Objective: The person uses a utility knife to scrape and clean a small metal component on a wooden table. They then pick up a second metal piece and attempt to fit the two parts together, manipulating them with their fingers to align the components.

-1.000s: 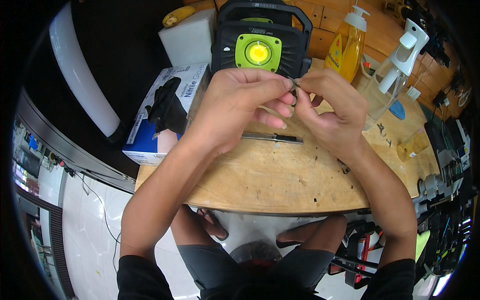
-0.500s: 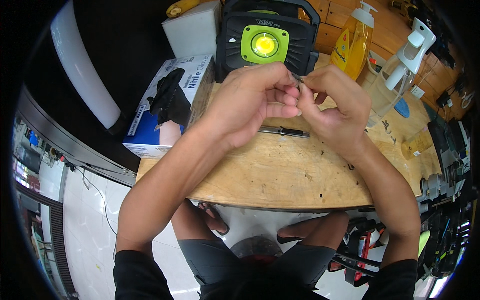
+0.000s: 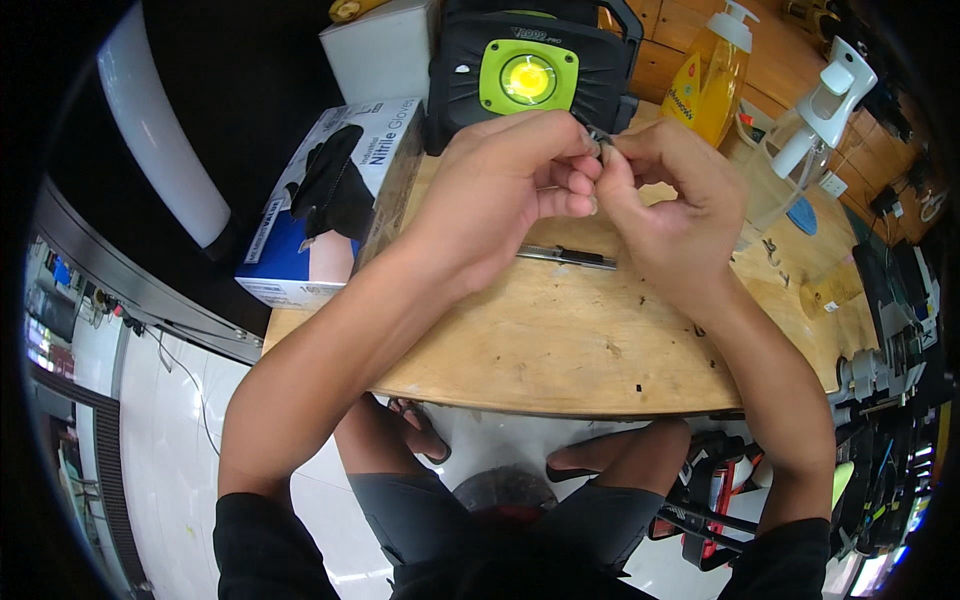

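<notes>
Right in front of the work light (image 3: 528, 105), on our side of it and slightly right of its glowing lens, we have a small dark piece (image 3: 599, 136) caught between our two hands. Our left hand (image 3: 520, 175) comes at it from the left, its grip closed to a pinch of thumb and forefinger, with the other fingers curled loosely below. Our right hand (image 3: 682, 195) meets it from the right, its grip pinched just as tight on the same piece. Neither hand is nearer: the fingertips almost touch. What shows of the piece seems to run slantwise, its upper end toward the light and its lower end toward our right thumb; the fingers hide the rest, so we cannot tell its full shape.

Nearer to us than the piece, in front of the light, a slim silver-and-black cutter (image 3: 567, 257) lies crosswise on the wooden surface (image 3: 500, 345), its left end hidden behind our left hand. To the left front of the light we see the glove box (image 3: 372, 170) with a black glove (image 3: 335, 190) poking out; to the light's right stand the amber pump bottle (image 3: 708, 95) and the clear spray bottle (image 3: 785, 165).
</notes>
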`<state>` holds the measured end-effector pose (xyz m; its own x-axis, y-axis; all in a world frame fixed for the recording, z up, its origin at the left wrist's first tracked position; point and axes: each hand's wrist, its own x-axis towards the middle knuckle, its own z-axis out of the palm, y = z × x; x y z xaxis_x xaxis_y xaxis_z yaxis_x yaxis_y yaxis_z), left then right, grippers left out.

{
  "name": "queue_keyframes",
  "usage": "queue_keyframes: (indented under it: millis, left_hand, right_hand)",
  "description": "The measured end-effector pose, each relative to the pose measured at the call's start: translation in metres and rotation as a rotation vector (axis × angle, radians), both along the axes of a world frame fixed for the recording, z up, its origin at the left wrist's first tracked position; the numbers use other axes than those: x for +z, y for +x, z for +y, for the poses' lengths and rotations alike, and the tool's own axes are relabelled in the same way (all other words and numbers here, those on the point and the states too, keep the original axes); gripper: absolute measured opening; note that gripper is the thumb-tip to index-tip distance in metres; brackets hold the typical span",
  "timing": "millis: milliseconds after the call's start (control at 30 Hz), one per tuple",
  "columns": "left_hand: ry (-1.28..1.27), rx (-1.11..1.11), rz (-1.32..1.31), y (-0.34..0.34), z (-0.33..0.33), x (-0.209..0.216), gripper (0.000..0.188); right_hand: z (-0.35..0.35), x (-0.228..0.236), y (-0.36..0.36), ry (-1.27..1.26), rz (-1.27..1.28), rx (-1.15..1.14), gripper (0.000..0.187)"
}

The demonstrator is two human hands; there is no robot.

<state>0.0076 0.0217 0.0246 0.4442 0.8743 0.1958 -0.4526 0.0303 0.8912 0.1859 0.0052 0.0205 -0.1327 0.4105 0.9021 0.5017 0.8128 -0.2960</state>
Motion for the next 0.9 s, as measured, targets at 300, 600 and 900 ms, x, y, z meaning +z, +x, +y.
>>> queue_keyframes:
  millis: [300,600,900]
  left_hand:
    - [0.028,0.033,0.066,0.01,-0.008,0.001,0.018]
    - [0.113,0.049,0.338,-0.007,-0.001,0.008,0.03]
    - [0.36,0.348,0.418,0.001,-0.011,0.01,0.02]
  right_hand:
    - [0.007,0.006,0.012,-0.3,0.311,0.169,0.008]
    - [0.002,0.008,0.019,-0.573,0.35,0.422,0.007]
    - [-0.001,0.006,0.017,-0.531,0.318,0.394,0.007]
